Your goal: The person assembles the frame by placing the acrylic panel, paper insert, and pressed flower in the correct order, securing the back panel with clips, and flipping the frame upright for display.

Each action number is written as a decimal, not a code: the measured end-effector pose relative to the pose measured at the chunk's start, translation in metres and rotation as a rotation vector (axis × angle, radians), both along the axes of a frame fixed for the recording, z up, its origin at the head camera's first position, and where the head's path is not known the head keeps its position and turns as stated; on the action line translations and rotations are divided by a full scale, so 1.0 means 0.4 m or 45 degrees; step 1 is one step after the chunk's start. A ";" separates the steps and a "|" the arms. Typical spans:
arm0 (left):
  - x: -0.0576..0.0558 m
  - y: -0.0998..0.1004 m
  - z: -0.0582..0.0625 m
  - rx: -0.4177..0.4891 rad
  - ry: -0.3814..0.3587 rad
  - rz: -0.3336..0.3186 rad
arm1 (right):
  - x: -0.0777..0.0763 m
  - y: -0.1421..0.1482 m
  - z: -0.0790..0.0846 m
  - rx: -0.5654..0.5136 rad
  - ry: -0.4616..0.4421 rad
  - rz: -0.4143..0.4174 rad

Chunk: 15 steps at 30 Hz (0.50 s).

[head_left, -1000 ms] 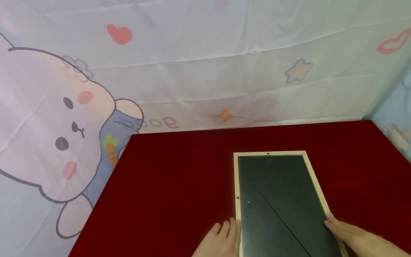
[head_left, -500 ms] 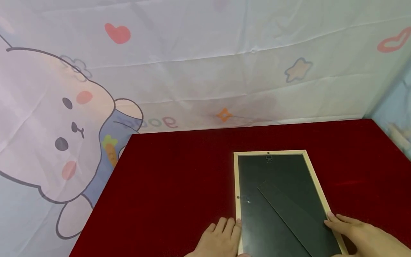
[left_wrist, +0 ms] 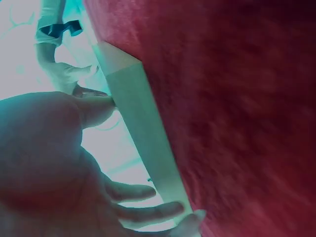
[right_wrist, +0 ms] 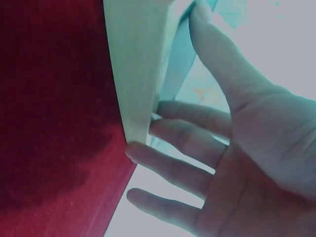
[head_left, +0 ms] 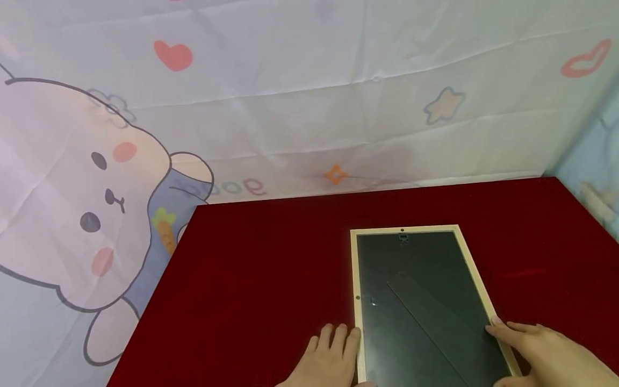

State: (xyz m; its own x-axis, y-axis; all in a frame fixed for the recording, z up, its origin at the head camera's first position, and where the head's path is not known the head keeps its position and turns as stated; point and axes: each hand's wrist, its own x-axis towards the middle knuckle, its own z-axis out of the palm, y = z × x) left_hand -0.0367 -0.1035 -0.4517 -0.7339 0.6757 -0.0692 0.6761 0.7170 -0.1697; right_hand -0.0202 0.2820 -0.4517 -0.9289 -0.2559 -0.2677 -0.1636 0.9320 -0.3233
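A picture frame (head_left: pixel 425 306) lies back side up on the red cloth, with a pale wooden border and a dark backing. A stand leg (head_left: pixel 435 328) runs diagonally across that backing. My left hand (head_left: pixel 326 360) touches the frame's left edge; the left wrist view shows its thumb and extended fingers along the wooden side (left_wrist: pixel 143 123). On the opposite edge rests my right hand (head_left: pixel 551 349), its index fingertip over the border. In the right wrist view the right thumb and fairly straight fingers touch the frame's side (right_wrist: pixel 136 69). The frame's near end is cut off in the head view.
Red cloth (head_left: pixel 251 279) covers the table around the frame. A pale curtain (head_left: pixel 290 97) with cartoon prints hangs behind the table's back edge, and a bluish one (head_left: pixel 595 145) is at the right.
My left fingers have spread and straightened a little along the edge, and its thumb has come into view. The right hand has shifted, showing its thumb. The frame stays in place.
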 end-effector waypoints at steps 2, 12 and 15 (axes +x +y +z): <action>-0.007 -0.009 0.003 0.009 0.007 -0.016 | -0.004 0.005 0.006 -0.018 0.018 0.029; -0.036 -0.053 -0.005 -0.027 0.185 -0.377 | -0.023 -0.011 -0.001 0.000 0.218 -0.033; -0.041 -0.054 -0.002 -0.016 0.115 -0.403 | -0.039 -0.014 -0.021 -0.039 0.214 0.000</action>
